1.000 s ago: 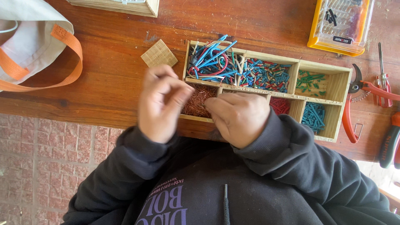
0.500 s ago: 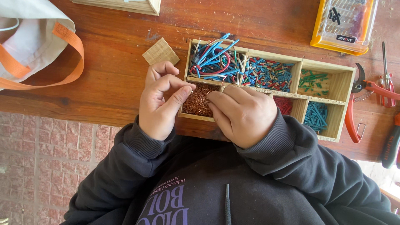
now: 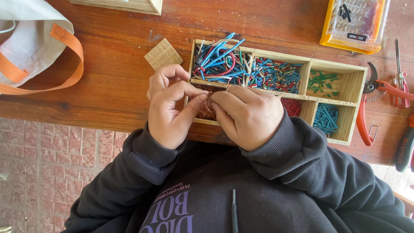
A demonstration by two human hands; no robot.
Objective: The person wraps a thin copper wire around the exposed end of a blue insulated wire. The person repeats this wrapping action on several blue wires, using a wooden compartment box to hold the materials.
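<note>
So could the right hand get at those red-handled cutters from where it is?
Probably yes. The red-handled cutters lie uncovered on the table, beside the wooden tray, on the right hand's own side; nothing blocks the way.

Reddish-brown worktop. Pale wooden tray: blue and red wires, mixed red-blue bits, green bits, copper strands. Left of tray, tan square with fine grid pattern. Right of tray, red-handled pliers. Above tray, yellow case. Far left of tray, grey bag with orange straps.
</note>
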